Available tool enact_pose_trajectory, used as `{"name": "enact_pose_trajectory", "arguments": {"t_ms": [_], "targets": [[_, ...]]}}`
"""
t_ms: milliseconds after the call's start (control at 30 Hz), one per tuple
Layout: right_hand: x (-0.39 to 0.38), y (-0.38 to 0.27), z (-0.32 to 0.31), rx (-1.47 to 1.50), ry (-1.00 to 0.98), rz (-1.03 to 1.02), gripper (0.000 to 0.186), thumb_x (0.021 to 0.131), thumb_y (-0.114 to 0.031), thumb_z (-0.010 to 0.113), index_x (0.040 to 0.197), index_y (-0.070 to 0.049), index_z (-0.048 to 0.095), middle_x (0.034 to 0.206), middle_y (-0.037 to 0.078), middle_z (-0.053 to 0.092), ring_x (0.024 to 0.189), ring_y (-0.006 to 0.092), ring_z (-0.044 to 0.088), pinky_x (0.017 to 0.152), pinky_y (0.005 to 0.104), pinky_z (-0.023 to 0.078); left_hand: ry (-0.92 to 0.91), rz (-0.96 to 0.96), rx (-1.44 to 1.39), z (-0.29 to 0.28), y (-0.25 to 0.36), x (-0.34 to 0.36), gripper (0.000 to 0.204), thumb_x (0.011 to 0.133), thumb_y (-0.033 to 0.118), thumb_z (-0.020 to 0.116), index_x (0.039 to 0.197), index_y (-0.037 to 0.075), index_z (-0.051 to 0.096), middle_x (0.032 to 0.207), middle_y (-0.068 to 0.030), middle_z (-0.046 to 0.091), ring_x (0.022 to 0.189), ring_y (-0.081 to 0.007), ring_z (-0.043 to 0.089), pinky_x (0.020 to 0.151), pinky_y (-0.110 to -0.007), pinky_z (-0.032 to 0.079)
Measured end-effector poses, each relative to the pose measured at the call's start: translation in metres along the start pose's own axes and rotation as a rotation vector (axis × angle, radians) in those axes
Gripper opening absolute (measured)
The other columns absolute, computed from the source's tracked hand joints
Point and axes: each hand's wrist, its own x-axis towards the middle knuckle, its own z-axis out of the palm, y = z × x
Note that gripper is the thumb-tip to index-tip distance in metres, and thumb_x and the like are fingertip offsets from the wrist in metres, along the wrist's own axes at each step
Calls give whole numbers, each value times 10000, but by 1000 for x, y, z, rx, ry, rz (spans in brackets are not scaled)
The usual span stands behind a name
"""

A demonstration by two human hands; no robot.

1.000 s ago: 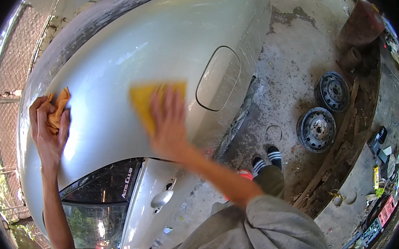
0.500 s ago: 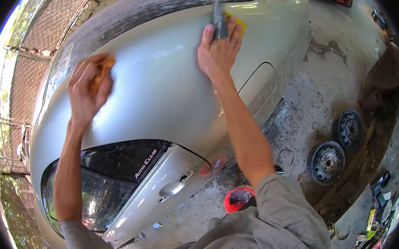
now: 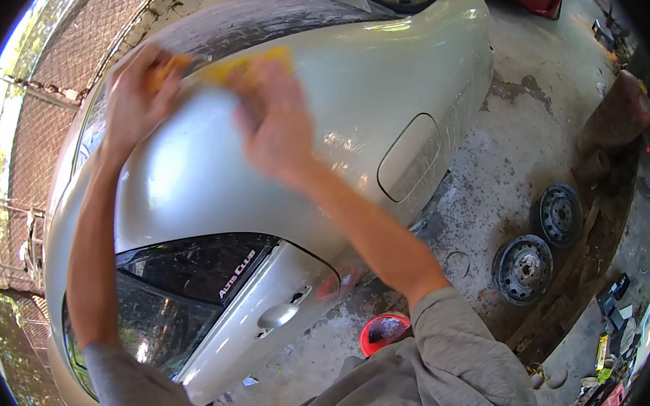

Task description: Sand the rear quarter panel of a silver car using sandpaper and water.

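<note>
My left hand (image 3: 138, 100) grips a crumpled orange cloth (image 3: 167, 68) near the upper edge of a silver car's rear side panel (image 3: 181, 184). My right hand (image 3: 270, 122), smeared by motion, holds a flat yellow pad (image 3: 248, 63) on the same panel, just right of the cloth. Right of that hand is the closed fuel flap (image 3: 409, 156). Below are the dark side window (image 3: 165, 297) and the silver door handle (image 3: 278, 315).
A red bucket (image 3: 385, 331) stands beside the car. Two steel wheel rims (image 3: 522, 268) lie on the concrete floor at right, near a rusty metal object (image 3: 615, 111) and assorted clutter (image 3: 614, 317). A chain-link fence (image 3: 36, 134) runs along the left.
My right hand went up and right by half a second ago, and has since swept down and left toward my left hand. My left hand has moved upward with the cloth.
</note>
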Motion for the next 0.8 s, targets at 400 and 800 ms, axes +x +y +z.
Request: {"name": "enact_pose_trajectory", "arguments": {"t_ms": [400, 800], "targets": [[-75, 38, -14, -235, -54, 15, 607, 971, -389, 473, 1508, -125, 367, 1567, 235, 273, 1459, 413, 234, 1191, 535, 138, -15, -50, 39, -35, -26, -70, 287, 902, 112, 627, 1151, -30, 637, 1059, -176, 669, 969, -262, 662, 867, -334, 507], [-103, 55, -33, -263, 90, 387, 722, 976, -395, 454, 1555, -43, 202, 1588, 278, 162, 1452, 500, 149, 1145, 623, 122, 35, -116, 132, -23, -36, -72, 303, 946, 176, 621, 1179, -17, 631, 1065, -171, 689, 970, -249, 667, 856, -339, 520]]}}
